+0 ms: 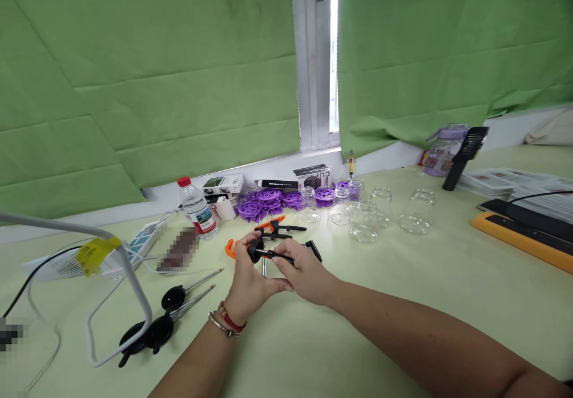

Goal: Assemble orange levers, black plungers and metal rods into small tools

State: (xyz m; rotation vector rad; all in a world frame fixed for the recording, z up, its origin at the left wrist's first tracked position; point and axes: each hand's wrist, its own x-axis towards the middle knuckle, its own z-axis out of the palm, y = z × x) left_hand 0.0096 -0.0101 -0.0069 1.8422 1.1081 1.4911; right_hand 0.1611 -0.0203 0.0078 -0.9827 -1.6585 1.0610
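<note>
Near the middle of the table, my left hand [249, 281] is closed around a round black part [255, 250] at its fingertips, with the thumb stretched toward my right hand. My right hand [304, 271] pinches a thin black rod-like piece [280, 256] that runs from the round part. Just beyond my hands lie an orange tool [270, 224] and several black-handled pieces [292, 228]. An orange hooked piece [230, 248] shows beside my left fingers. To the left rest black round-headed parts [160, 331] with metal shafts.
A water bottle [197, 208], small boxes [222, 184] and purple wheel-shaped pieces [268, 196] stand along the back. Several clear glass jars [364, 225] are at right, before a black brush [465, 156] and an orange-and-black device [521, 237]. A grey metal frame [134, 290] crosses the left.
</note>
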